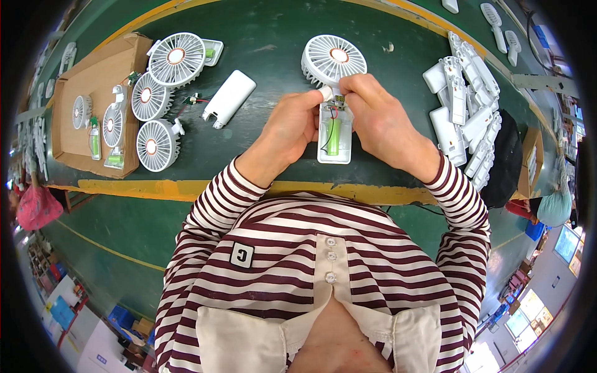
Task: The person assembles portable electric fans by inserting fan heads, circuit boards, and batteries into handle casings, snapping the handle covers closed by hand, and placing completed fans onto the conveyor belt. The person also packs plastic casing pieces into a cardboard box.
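Note:
A white handheld fan lies in front of me, its round grille pointing away from my body. Its handle housing is uncovered, showing a green battery, thin red and dark wires and a small circuit board. My left hand is closed around the handle's left side, thumb near the neck. From the right, my right hand pinches at the neck beside the board; its fingertips partly hide that joint. A loose white handle cover rests on the table left of my left hand.
Several fan heads stand at the left beside a cardboard tray holding more fan parts. White handle shells are piled at the right, near a black cloth-like item. The green table has a yellow front edge.

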Demonstrator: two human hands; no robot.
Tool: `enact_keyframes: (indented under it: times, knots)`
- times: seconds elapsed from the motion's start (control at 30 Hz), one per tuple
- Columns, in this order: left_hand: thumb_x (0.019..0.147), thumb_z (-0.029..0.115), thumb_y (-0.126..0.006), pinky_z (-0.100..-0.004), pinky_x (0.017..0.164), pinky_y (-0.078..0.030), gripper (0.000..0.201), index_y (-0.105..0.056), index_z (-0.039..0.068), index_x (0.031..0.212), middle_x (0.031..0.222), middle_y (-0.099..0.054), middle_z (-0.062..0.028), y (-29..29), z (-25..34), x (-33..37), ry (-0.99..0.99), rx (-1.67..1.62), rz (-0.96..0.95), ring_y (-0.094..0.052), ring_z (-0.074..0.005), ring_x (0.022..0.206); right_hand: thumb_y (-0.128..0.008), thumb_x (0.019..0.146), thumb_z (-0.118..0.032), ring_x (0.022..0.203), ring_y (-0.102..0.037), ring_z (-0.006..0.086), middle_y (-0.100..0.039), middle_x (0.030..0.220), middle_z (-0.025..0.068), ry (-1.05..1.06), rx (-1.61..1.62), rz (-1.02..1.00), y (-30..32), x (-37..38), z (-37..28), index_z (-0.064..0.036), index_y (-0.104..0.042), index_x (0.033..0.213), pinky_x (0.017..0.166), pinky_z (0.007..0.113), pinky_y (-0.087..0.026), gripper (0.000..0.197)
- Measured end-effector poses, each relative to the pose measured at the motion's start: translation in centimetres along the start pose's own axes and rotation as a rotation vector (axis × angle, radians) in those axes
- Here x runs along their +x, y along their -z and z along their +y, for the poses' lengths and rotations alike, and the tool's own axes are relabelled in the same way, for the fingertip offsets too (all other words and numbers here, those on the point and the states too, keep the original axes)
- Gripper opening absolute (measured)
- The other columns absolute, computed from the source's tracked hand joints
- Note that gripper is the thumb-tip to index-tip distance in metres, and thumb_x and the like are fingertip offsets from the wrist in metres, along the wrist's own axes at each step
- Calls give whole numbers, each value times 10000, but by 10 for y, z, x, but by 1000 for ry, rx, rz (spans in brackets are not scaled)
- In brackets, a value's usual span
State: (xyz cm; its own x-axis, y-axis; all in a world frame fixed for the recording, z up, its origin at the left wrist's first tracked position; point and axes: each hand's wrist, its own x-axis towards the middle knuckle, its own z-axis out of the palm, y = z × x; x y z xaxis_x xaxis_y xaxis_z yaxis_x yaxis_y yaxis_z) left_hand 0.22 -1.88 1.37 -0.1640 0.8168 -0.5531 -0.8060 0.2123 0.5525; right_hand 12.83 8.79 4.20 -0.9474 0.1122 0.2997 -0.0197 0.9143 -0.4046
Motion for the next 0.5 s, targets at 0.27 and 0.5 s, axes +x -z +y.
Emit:
enact_keyframes:
  times: [0.27,0.5]
  knots:
    - [867,209,-449,-305,697,-496,294,-530,-11,1045,942,-594,-72,12,3,3,43,96,-73,-594,-151,822,-553,642,-34,840,-469,249,-460,942,135,50,-103,-90,-1,4,-2,62,-522,730,669,315,-450,133]
    - [839,107,-562,-275,683,-518,202,-576,-36,981,884,-610,-66,15,-1,5,63,160,-139,-612,-136,758,-571,636,-32,846,-477,237,-456,905,116,19,-107,-109,-3,3,0,45,-540,725,657,321,-444,122]
